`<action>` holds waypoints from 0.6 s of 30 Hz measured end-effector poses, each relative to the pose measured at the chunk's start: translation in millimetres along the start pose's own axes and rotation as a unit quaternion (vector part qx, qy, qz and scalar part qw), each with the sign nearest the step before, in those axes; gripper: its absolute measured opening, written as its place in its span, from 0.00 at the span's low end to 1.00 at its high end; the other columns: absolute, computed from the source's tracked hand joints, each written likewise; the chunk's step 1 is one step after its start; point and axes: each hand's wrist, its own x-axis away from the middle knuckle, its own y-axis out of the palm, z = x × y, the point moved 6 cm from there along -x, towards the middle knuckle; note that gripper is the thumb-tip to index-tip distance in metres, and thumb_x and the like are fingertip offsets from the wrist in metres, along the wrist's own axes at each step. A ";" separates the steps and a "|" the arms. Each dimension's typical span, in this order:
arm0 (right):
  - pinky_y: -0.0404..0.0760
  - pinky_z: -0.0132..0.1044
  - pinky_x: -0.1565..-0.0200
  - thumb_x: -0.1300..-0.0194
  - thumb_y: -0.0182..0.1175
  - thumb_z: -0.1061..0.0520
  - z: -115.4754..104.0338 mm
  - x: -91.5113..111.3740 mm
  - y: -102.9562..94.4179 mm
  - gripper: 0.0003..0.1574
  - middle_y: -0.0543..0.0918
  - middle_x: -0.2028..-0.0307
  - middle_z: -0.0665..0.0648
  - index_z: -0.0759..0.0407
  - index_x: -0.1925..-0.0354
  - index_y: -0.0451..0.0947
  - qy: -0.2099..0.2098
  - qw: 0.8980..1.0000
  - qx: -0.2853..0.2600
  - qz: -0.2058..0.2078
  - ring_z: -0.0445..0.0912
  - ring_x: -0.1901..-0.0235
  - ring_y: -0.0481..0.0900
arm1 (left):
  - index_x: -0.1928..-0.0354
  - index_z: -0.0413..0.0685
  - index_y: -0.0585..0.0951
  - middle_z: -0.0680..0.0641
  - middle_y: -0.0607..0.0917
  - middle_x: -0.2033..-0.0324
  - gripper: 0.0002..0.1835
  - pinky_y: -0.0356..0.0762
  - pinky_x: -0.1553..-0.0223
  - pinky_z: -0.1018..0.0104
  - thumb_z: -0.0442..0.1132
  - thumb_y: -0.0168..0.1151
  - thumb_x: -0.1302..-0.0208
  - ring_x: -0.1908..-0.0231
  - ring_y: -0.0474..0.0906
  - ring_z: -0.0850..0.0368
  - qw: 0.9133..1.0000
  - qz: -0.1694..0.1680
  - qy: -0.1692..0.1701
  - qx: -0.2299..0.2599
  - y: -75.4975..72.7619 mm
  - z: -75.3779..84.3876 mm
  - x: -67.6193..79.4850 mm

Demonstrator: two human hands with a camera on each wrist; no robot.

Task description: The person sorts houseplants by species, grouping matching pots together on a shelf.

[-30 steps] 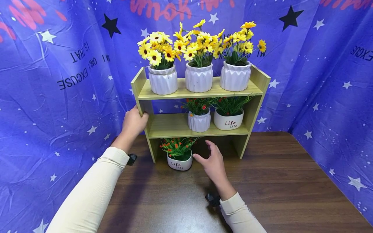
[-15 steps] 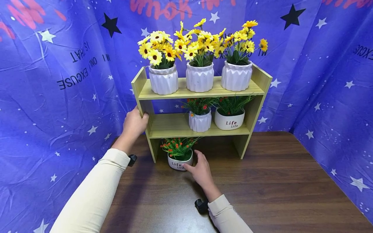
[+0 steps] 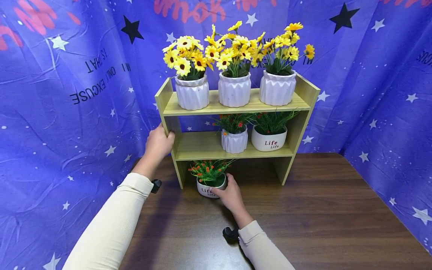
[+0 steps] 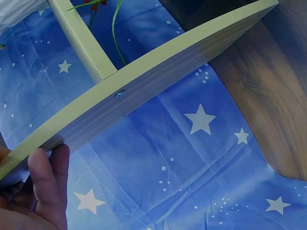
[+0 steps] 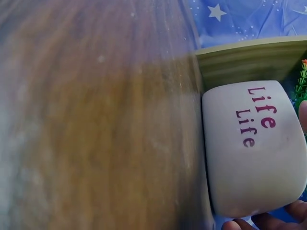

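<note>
My left hand [image 3: 158, 144] grips the left side panel of a light wooden shelf [image 3: 233, 111]; in the left wrist view its fingers [image 4: 45, 184] lie against that panel. On the table, at the left of the bottom level, stands a white "Life" flowerpot [image 3: 203, 190] with grass and small orange-red flowers. My right hand [image 3: 232, 195] holds this pot by its right side, the thumb at the front and the fingers behind. Seen from the right wrist, the lettered pot wall [image 5: 254, 167] is upright on the table, with fingertips at its side. Most of the right fingers are hidden.
Three white fluted pots of yellow flowers line the top board, the middle one [image 3: 234, 90] among them. On the middle board stand a fluted pot [image 3: 234, 141] and another "Life" pot [image 3: 269, 139]. A blue starry curtain [image 3: 101, 131] surrounds the brown table [image 3: 324, 210].
My right hand has moved left and taken hold of the "Life" flowerpot's right side. The left hand stays on the shelf panel. The whole head view has shifted slightly.
</note>
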 end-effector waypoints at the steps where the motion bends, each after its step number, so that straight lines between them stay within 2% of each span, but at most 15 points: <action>1: 0.71 0.55 0.41 0.51 0.78 0.49 -0.7 -0.7 0.6 0.53 0.76 0.41 0.70 0.71 0.35 0.64 -0.001 1.000 -0.001 -0.001 0.61 0.42 0.74 | 0.55 0.42 0.73 0.29 0.83 0.57 0.11 0.73 0.60 0.37 0.42 0.50 0.33 0.57 0.79 0.28 1.000 0.001 0.001 0.000 -0.7 0.5 -0.2; 11: 0.72 0.55 0.42 0.50 0.77 0.51 -0.3 -0.6 2.1 0.52 0.77 0.42 0.69 0.68 0.35 0.65 0.009 1.000 -0.008 0.002 0.60 0.44 0.76 | 0.54 0.43 0.73 0.30 0.83 0.58 0.11 0.73 0.59 0.37 0.42 0.49 0.32 0.56 0.79 0.29 1.000 -0.006 -0.006 0.000 0.0 0.0 -0.5; 18: 0.75 0.54 0.47 0.52 0.78 0.53 -2.6 0.6 -3.5 0.50 0.80 0.45 0.67 0.66 0.35 0.68 -0.008 0.999 -0.012 0.031 0.58 0.48 0.79 | 0.53 0.44 0.73 0.29 0.82 0.55 0.12 0.73 0.60 0.36 0.42 0.49 0.32 0.55 0.79 0.28 1.000 -0.006 -0.010 -0.003 0.1 -1.2 -0.5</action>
